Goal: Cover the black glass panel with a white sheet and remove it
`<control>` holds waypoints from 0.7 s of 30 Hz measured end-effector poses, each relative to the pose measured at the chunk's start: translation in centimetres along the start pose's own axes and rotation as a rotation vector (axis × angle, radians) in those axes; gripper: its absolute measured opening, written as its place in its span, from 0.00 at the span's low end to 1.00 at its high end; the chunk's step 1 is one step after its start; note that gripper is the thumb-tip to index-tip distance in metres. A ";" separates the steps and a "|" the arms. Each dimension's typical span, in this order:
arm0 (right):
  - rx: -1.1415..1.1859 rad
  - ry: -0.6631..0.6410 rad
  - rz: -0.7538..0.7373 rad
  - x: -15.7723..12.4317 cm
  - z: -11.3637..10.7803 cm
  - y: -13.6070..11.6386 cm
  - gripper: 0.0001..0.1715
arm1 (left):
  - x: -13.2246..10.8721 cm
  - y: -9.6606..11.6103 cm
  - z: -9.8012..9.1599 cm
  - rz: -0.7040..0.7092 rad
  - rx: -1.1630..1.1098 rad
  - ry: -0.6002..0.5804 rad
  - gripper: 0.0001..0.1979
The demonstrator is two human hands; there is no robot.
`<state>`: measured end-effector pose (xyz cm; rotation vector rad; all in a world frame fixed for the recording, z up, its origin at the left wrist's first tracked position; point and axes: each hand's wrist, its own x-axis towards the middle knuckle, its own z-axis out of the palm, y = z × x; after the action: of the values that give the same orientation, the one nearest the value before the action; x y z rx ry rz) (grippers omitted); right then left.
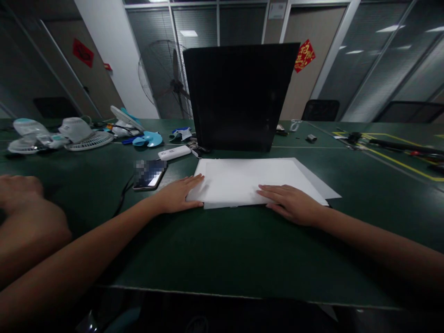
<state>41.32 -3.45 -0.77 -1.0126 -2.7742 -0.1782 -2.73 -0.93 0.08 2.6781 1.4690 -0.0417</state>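
Note:
White sheets of paper [236,180] lie on the green table in front of me, slightly fanned out at the right side. My left hand [180,194] rests at their left edge, thumb and fingers apart, with the fingertips on the paper. Toward the right end, my right hand [294,203] lies flat on top with its fingers stretched out. Neither hand grips anything. A thin dark edge shows under the paper's right corner; what it belongs to is hidden.
A large black panel [241,97] stands upright behind the paper. Left of the paper lie a phone [151,175] and a white power bank [174,152]. Fan parts [78,132] are at the back left. Another person's arm [31,231] rests at the left. Black rods [398,145] lie at right.

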 end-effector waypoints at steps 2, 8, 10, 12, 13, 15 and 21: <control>0.010 0.064 0.089 0.0 -0.1 0.7 0.32 | 0.0 0.0 0.0 0.012 -0.003 0.000 0.53; -0.215 0.004 0.737 -1.7 -0.6 7.6 0.44 | -0.1 0.0 0.0 0.060 0.029 -0.003 0.51; -0.220 -0.131 0.923 -2.7 -0.7 9.9 0.48 | -0.2 0.1 0.0 0.066 0.042 -0.007 0.52; -0.192 -0.228 1.016 -3.4 -0.7 11.5 0.48 | -0.3 0.2 -0.1 0.064 0.044 -0.017 0.53; -0.184 -0.251 1.030 -3.6 -0.7 12.0 0.47 | -0.3 0.2 -0.1 0.065 0.042 -0.024 0.54; -0.184 -0.267 1.015 -3.7 -0.7 12.5 0.44 | -0.4 0.3 -0.2 0.070 0.038 -0.043 0.57; -0.176 -0.300 0.949 -3.1 -0.3 12.1 0.38 | -0.4 0.5 0.0 0.079 0.042 -0.064 0.62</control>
<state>51.54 3.80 -0.52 -2.4084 -2.1833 -0.1326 -2.48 -1.53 0.11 2.7375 1.3574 -0.1534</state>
